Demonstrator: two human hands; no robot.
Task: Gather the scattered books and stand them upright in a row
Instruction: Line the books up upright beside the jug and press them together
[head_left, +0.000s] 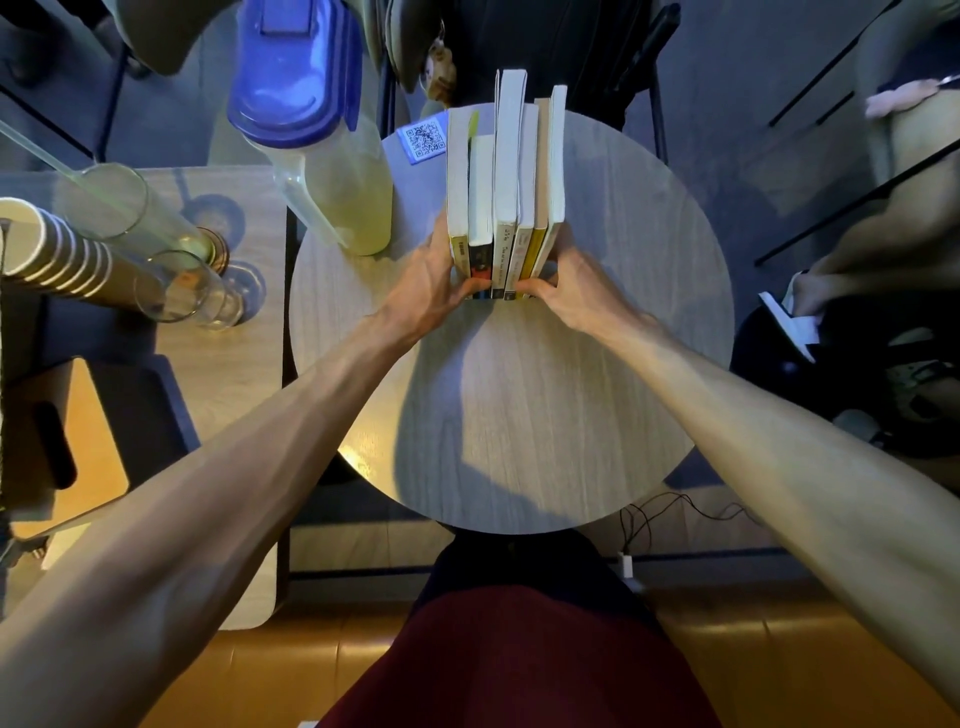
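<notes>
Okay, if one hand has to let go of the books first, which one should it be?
Probably the left hand: the outer book by the right hand splays outward, so right looks needed to steady the row of books.

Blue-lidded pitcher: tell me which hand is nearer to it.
Left. The left hand presses the book row on the side facing the pitcher; the right hand is beyond the books.

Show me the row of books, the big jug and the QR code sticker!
row of books (506, 171), head view, top page edges.
jug (291, 88), head view, blue lid.
QR code sticker (425, 139), head view, its printed middle.
</notes>
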